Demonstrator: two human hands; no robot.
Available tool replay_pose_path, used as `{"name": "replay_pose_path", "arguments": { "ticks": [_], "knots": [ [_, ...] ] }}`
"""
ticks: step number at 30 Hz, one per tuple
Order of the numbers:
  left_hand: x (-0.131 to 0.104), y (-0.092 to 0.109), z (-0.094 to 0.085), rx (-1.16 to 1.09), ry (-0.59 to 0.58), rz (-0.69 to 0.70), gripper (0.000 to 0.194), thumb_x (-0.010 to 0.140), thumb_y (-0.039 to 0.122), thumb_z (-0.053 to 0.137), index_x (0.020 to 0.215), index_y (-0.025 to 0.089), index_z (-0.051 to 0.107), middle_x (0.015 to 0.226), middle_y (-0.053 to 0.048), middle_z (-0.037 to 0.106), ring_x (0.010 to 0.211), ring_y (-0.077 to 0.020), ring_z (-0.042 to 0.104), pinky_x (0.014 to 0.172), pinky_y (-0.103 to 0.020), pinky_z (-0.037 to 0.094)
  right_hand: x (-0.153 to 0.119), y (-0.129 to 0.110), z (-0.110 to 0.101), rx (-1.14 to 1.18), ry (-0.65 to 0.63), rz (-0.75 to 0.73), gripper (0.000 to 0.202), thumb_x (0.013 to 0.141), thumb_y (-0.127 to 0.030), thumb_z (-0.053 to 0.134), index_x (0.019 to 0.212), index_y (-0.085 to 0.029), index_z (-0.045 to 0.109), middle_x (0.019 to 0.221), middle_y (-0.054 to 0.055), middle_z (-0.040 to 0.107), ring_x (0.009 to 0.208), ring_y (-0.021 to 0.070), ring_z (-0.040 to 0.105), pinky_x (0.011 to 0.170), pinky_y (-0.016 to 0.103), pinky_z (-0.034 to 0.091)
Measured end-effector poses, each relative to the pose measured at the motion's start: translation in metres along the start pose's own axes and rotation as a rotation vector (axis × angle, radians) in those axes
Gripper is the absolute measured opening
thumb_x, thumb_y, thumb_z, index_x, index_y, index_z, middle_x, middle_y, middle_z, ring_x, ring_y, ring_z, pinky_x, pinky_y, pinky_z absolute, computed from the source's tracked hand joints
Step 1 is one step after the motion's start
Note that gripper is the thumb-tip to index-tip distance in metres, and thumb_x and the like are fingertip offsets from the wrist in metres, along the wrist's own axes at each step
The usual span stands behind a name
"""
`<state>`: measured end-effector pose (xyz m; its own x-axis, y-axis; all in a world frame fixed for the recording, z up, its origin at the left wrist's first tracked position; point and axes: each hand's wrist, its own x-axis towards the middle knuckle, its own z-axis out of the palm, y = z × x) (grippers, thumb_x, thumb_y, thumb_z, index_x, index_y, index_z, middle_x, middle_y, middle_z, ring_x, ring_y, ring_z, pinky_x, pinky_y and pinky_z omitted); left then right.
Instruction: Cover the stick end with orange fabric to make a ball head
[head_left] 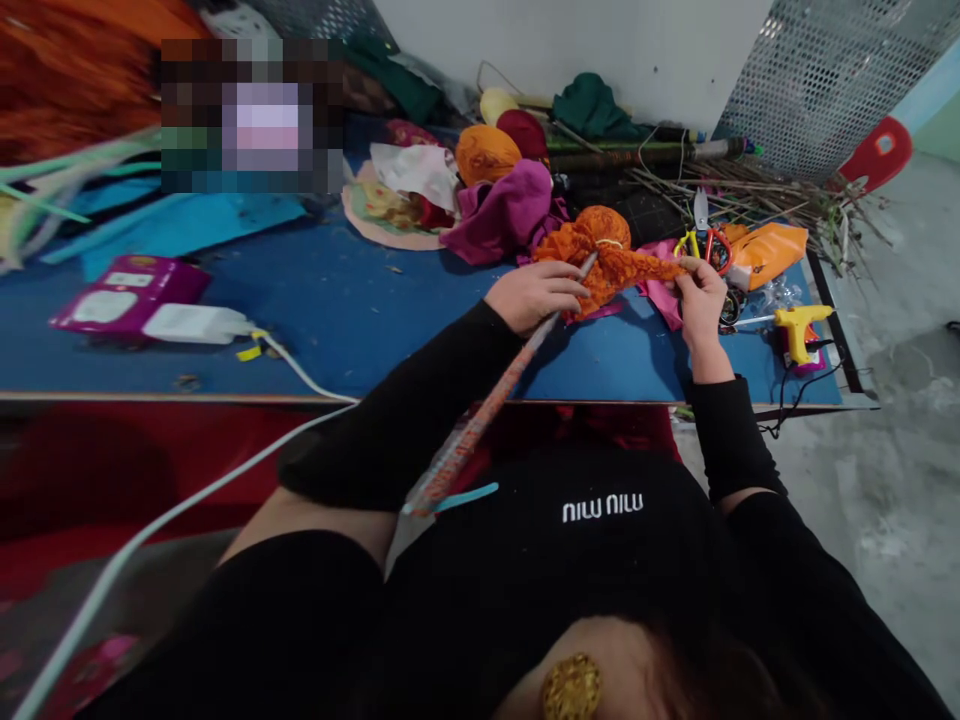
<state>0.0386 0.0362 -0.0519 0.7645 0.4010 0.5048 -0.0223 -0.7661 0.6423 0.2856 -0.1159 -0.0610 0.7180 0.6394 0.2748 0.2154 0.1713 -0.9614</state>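
A bundle of orange patterned cloth [602,222], rounded at the top and tied round with a pale band, is fixed at the end of a long stick [480,425]. The stick slants down across my lap, its lower part covered in orange and grey. My left hand [534,296] is closed round the stick just below the bundle, its fingertips against the cloth. Between thumb and fingers, my right hand [701,300] pinches a gathered end of the orange cloth, pulled out to the right. Part of the stick's upper end is hidden by cloth.
Purple cloth [506,215] and an orange ball [487,154] lie behind the bundle. Scissors [702,235], an orange packet [772,255] and a yellow glue gun [802,330] are at the right. A purple pack [135,295] and a white cable [225,475] lie left.
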Motion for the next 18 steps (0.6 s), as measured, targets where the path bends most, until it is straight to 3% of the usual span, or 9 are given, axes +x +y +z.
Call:
{"name": "replay_pose_path", "arguments": {
  "ticks": [4, 8, 10, 13, 16, 18],
  "knots": [
    [-0.004, -0.001, -0.007, 0.049, -0.288, 0.132, 0.036, 0.09, 0.05, 0.051, 0.076, 0.029, 0.077, 0.099, -0.008, 0.083, 0.11, -0.0242, 0.076, 0.105, -0.038, 0.059, -0.013, -0.004, -0.004, -0.044, 0.012, -0.073, 0.019, 0.069, -0.024, 0.059, 0.083, -0.022, 0.072, 0.084, 0.001, 0.073, 0.076, 0.0156, 0.064, 0.074, 0.033, 0.055],
    [0.015, 0.016, -0.009, 0.179, -0.212, 0.004, 0.028, 0.084, 0.035, 0.058, 0.099, 0.027, 0.08, 0.103, -0.005, 0.082, 0.094, -0.0251, 0.077, 0.09, -0.038, 0.062, -0.023, -0.01, -0.008, -0.077, 0.003, -0.217, 0.02, 0.07, -0.017, 0.059, 0.077, -0.023, 0.077, 0.081, 0.001, 0.074, 0.083, 0.0172, 0.066, 0.087, 0.037, 0.054],
    [0.029, 0.029, 0.003, 0.24, -0.199, -0.064, 0.023, 0.081, 0.037, 0.07, 0.098, 0.024, 0.078, 0.093, -0.003, 0.081, 0.084, -0.0242, 0.075, 0.081, -0.037, 0.061, -0.028, -0.014, -0.006, -0.079, -0.005, -0.261, 0.016, 0.073, -0.018, 0.062, 0.076, -0.024, 0.077, 0.081, 0.001, 0.073, 0.085, 0.0176, 0.066, 0.09, 0.037, 0.053],
    [0.046, 0.042, 0.03, 0.376, -0.143, -0.098, 0.037, 0.073, 0.042, 0.086, 0.1, 0.021, 0.071, 0.094, -0.004, 0.076, 0.089, -0.0261, 0.073, 0.082, -0.037, 0.06, -0.035, -0.019, -0.002, -0.083, -0.033, -0.261, 0.01, 0.078, -0.021, 0.065, 0.077, -0.024, 0.075, 0.084, 0.001, 0.073, 0.089, 0.0183, 0.067, 0.092, 0.037, 0.054],
    [0.049, 0.047, 0.048, 0.487, -0.153, -0.061, 0.018, 0.084, 0.029, 0.073, 0.098, 0.019, 0.07, 0.098, -0.007, 0.074, 0.094, -0.0281, 0.073, 0.079, -0.038, 0.057, -0.044, -0.022, -0.001, -0.1, -0.091, -0.197, 0.009, 0.081, -0.026, 0.066, 0.085, -0.024, 0.073, 0.09, 0.002, 0.073, 0.094, 0.0186, 0.068, 0.096, 0.038, 0.056],
    [0.043, 0.05, 0.05, 0.518, -0.185, -0.055, 0.012, 0.088, 0.02, 0.061, 0.094, 0.018, 0.071, 0.099, -0.009, 0.075, 0.096, -0.029, 0.073, 0.077, -0.038, 0.055, -0.051, -0.022, -0.004, -0.077, -0.107, -0.118, 0.023, 0.081, -0.033, 0.068, 0.103, -0.025, 0.069, 0.106, 0.004, 0.073, 0.099, 0.0191, 0.068, 0.096, 0.039, 0.058]
  ]
}}
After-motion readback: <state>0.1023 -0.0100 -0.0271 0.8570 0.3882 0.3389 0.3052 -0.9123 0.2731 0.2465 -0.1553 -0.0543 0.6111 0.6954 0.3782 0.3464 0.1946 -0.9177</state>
